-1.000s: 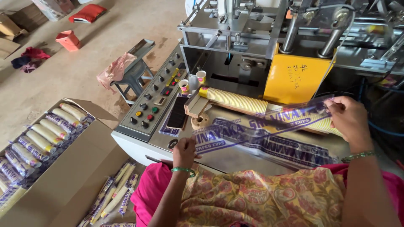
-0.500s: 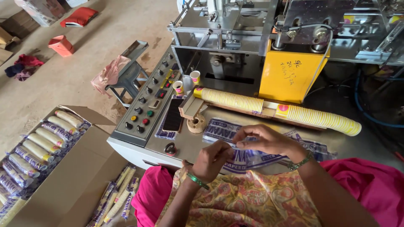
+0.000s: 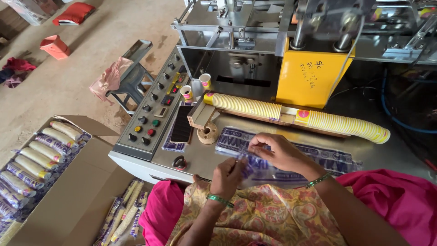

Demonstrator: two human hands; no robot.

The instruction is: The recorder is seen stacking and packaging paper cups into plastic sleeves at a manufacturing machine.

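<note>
Two hands work close together at the near edge of the counter (image 3: 200,157), over a lap covered in patterned cloth. The left hand (image 3: 227,175), with a green bangle at the wrist, is closed around the near end of a clear plastic sleeve (image 3: 291,157) printed in purple, and the right hand (image 3: 277,150) pinches the same sleeve just beyond it with bent fingers. The sleeve lies flat along the metal top and stretches away to the right, on top of more of the same wrapping. To the left of the hands sit a black knob, a dark phone (image 3: 182,124) and a small round wooden spool (image 3: 208,134). Further left is a sloping panel of buttons (image 3: 152,114). Beyond the sleeve a long stack of paper cups (image 3: 296,117) lies on its side across the counter, from left to right. Behind it stands a yellow box (image 3: 312,75) on the machine, with three single cups near its left. On the floor at far left an open carton (image 3: 45,155) holds wrapped cup rolls.
</note>
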